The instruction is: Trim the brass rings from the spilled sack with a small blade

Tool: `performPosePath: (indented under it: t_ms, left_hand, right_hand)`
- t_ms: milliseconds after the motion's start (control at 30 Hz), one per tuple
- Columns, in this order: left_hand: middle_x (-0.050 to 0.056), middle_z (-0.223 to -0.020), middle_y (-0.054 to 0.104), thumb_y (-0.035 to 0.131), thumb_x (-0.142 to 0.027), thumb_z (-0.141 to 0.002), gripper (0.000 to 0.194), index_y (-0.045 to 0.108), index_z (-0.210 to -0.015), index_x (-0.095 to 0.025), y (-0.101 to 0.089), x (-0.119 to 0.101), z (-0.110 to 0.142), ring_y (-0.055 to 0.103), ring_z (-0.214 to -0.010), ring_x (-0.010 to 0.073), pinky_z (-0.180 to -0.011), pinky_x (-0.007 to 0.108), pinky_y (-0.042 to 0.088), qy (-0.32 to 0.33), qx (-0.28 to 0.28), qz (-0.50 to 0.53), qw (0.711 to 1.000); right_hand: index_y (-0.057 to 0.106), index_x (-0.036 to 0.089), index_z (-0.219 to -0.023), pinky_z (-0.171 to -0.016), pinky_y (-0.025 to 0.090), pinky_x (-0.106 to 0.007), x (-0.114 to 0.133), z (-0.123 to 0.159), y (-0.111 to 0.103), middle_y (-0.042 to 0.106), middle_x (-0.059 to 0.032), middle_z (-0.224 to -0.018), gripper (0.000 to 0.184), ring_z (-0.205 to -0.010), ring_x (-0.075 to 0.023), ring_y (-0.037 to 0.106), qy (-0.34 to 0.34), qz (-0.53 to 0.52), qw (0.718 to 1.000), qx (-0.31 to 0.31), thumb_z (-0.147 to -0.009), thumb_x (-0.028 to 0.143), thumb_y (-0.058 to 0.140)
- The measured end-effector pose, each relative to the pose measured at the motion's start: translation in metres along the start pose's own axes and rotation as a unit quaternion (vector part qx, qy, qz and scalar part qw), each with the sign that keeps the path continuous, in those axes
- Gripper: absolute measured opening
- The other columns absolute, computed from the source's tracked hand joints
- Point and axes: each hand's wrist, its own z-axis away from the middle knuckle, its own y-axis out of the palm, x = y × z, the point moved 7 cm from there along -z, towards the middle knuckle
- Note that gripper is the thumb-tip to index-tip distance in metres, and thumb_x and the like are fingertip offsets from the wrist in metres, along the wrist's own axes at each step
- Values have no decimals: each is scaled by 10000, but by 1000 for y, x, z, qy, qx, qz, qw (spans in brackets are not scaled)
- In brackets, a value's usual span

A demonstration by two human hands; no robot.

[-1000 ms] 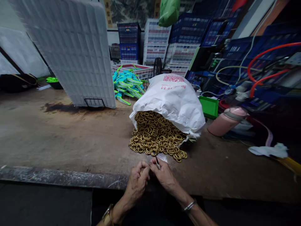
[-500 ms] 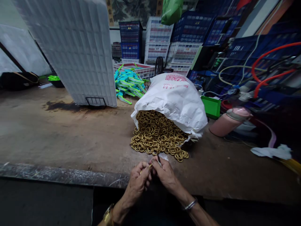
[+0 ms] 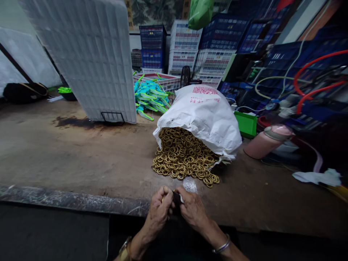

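Note:
My left hand (image 3: 160, 207) is closed in a pinch at the table's front edge, with a sliver of a brass-coloured ring (image 3: 163, 199) showing between thumb and fingers. Close beside it, my right hand (image 3: 193, 209) grips a small dark tool (image 3: 177, 198) with a pale part near the thumb. The tool's dark end reaches over to the left fingertips; its exact kind is hard to make out. Just beyond both hands, a heap of brass-coloured rings (image 3: 185, 159) spills from the mouth of a white woven sack (image 3: 201, 112) lying on its side.
The brown worktable (image 3: 81, 156) carries a tall whitish panel (image 3: 95, 65) on a wire stand. Behind the sack are turquoise-and-green pieces (image 3: 150, 94) and stacked crates (image 3: 183, 43). On the right lie a green tray (image 3: 245, 124), a pink bottle (image 3: 268, 141) and a crumpled cloth (image 3: 318, 177).
My right hand has turned and lowered slightly, and the dark tool has swung from pointing up to lying across toward the left fingertips. My left hand stays nearly in place.

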Motion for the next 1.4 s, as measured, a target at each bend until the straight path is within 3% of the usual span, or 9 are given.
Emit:
performPosePath:
  t_ms: [300, 467, 600, 667, 767, 900, 1033, 1233, 1400]
  left_hand:
    - [-61, -550, 428, 476, -471, -792, 318, 414, -675, -182, -3, -2, 0, 353, -448, 54, -437, 175, 297, 68, -2, -66, 995]
    - [-48, -563, 427, 489, -448, -803, 318, 432, -649, -175, 3, -14, 10, 379, -484, 61, -469, 180, 326, 116, 28, -66, 991]
    - [-50, -543, 452, 512, -477, -782, 330, 439, -665, -176, 11, -18, 15, 383, -439, 49, -419, 165, 300, 53, 72, 11, 996]
    - [-59, -539, 468, 537, -492, -759, 329, 424, -699, -188, 10, -13, 11, 365, -399, 39, -371, 151, 258, 6, 65, 87, 994]
    - [-65, -549, 488, 569, -468, -745, 313, 417, -749, -194, 8, -5, 3, 349, -370, 30, -348, 141, 246, -17, 55, 165, 985]
    - [-48, -555, 503, 522, -469, -779, 311, 433, -736, -175, 7, 2, -1, 362, -370, 30, -343, 145, 254, -22, 60, 181, 981]
    - [-41, -576, 511, 555, -471, -754, 334, 430, -705, -165, 2, 6, -1, 372, -389, 22, -352, 136, 235, -31, 31, 164, 986]
    - [-52, -624, 507, 622, -448, -702, 335, 422, -748, -184, -1, 10, -2, 390, -425, 31, -363, 136, 251, -46, 12, 158, 986]
    - [-66, -614, 455, 600, -462, -715, 323, 467, -797, -180, 1, 8, -2, 370, -412, 30, -364, 145, 277, -39, 25, 120, 992]
  right_hand:
    - [506, 197, -874, -572, 289, -229, -4, -1, 5, 617, -10, -718, 364, -634, -139, 540, 15, 45, 999, 16, -581, 39, 359]
    - [522, 190, -843, -517, 249, -234, -23, -7, 5, 563, -3, -621, 222, -561, -133, 489, 60, 51, 996, 36, -684, 97, 398]
    - [500, 188, -706, -518, 275, -232, -28, -13, -11, 492, 8, -578, 111, -543, -124, 445, 110, -47, 993, -28, -747, 170, 399]
    - [452, 195, -633, -482, 282, -218, -25, -12, -10, 432, 35, -525, 197, -488, -104, 394, 150, -183, 971, -28, -794, 290, 388]
    - [432, 195, -631, -386, 210, -196, -12, -6, 6, 366, 73, -470, 336, -387, -68, 275, 193, -386, 902, 36, -813, 467, 358]
    - [462, 184, -675, -362, 172, -184, 3, -4, 19, 416, 72, -499, 346, -372, -48, 261, 161, -485, 856, 78, -786, 507, 409]
    - [470, 189, -716, -427, 279, -185, -6, -8, 18, 468, 54, -538, 261, -458, -78, 400, 153, -451, 878, 39, -761, 446, 468]
    - [488, 189, -707, -544, 343, -218, 5, -12, -16, 479, 26, -618, 241, -574, -109, 433, 34, -261, 963, -55, -821, 388, 412]
    - [482, 194, -707, -543, 331, -222, 11, -11, -20, 465, 29, -616, 236, -567, -108, 417, 13, -225, 973, -55, -845, 355, 379]
